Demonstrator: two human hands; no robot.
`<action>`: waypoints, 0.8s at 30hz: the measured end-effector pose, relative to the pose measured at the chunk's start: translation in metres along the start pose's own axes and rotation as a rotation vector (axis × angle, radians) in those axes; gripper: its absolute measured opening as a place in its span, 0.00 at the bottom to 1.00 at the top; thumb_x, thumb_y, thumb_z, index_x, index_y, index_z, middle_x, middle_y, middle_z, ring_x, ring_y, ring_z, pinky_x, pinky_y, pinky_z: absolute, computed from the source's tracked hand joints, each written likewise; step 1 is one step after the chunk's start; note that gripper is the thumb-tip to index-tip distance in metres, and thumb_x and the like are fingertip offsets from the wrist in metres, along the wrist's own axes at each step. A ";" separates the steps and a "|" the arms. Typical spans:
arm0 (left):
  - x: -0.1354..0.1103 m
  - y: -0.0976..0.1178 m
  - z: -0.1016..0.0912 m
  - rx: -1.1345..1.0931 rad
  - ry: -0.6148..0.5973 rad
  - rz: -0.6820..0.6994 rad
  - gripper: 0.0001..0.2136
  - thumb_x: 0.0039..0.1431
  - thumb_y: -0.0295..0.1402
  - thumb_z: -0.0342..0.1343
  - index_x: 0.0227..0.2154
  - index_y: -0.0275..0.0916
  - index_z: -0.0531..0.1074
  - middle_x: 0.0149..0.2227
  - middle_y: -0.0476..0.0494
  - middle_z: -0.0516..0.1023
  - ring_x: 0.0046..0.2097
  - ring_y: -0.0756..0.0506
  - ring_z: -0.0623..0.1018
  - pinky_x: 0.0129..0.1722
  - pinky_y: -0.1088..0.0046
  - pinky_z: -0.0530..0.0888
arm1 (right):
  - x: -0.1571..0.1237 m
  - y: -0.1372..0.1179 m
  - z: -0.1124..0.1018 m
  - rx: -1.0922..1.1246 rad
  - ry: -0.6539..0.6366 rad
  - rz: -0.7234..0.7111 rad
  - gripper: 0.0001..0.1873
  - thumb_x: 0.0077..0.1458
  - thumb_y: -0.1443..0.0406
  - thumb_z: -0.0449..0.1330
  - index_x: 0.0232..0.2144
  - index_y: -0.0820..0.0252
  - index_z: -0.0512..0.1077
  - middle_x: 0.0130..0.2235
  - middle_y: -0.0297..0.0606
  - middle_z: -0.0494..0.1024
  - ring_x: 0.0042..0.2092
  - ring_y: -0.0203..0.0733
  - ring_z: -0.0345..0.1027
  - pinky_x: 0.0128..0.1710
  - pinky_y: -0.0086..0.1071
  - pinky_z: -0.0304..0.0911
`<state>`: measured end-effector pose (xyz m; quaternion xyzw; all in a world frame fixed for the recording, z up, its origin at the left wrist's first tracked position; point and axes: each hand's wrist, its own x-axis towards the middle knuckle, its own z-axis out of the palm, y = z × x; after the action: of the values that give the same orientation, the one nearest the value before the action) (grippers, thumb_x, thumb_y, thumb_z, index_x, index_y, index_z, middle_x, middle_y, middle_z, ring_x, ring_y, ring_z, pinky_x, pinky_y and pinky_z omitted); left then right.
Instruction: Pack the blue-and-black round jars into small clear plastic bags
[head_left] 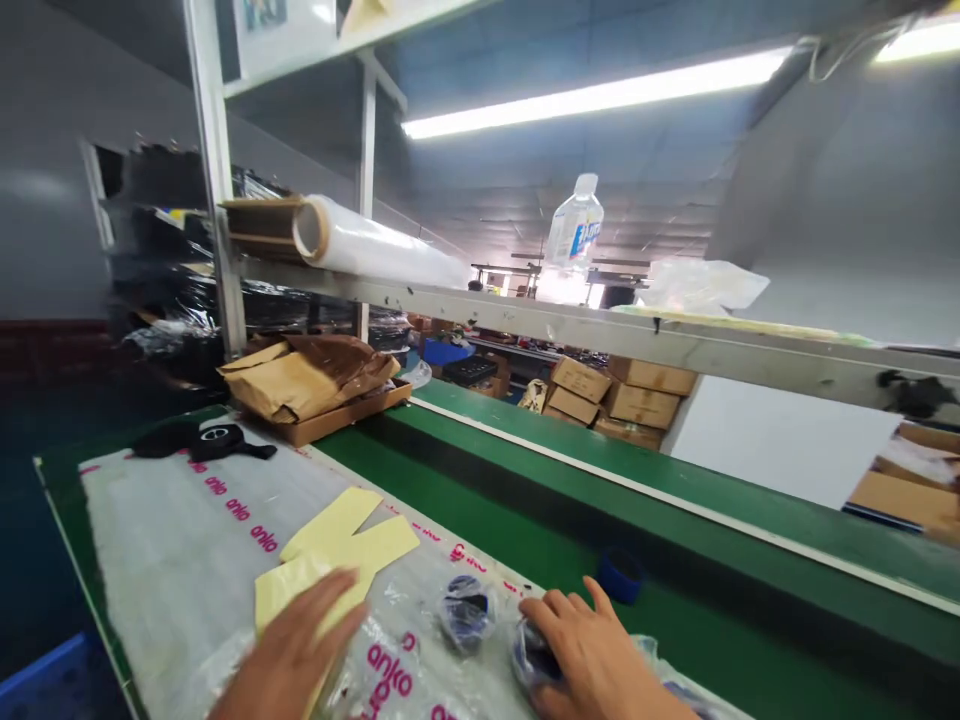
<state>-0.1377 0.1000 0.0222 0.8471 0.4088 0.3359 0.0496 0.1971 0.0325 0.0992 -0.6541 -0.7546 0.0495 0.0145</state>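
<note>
My left hand (296, 645) lies flat, fingers stretched out, on yellow paper sheets (337, 548) that rest on clear plastic bags printed with pink "anko" lettering (187, 520). My right hand (592, 650) curls over a small dark item wrapped in clear plastic (531, 655). A second wrapped dark item (466, 610) lies between the two hands.
A green conveyor belt (600, 520) runs past on the right with a blue tape roll (621, 575) on it. A black part (202, 440) and a tray of brown paper (315, 385) sit further back. A film roll (375, 245) and a bottle (575, 225) rest on the shelf rail.
</note>
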 end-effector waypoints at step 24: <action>0.110 0.147 0.072 0.072 -0.445 0.050 0.18 0.46 0.39 0.64 0.42 0.41 0.75 0.43 0.40 0.80 0.47 0.32 0.77 0.46 0.55 0.72 | 0.003 0.008 -0.016 0.380 0.078 0.015 0.08 0.49 0.66 0.63 0.33 0.50 0.80 0.35 0.31 0.84 0.38 0.42 0.76 0.35 0.28 0.61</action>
<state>0.0515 0.0967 0.0774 0.9115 0.3782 0.1272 0.1001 0.2054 0.0377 0.1146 -0.6466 -0.7258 0.1658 0.1663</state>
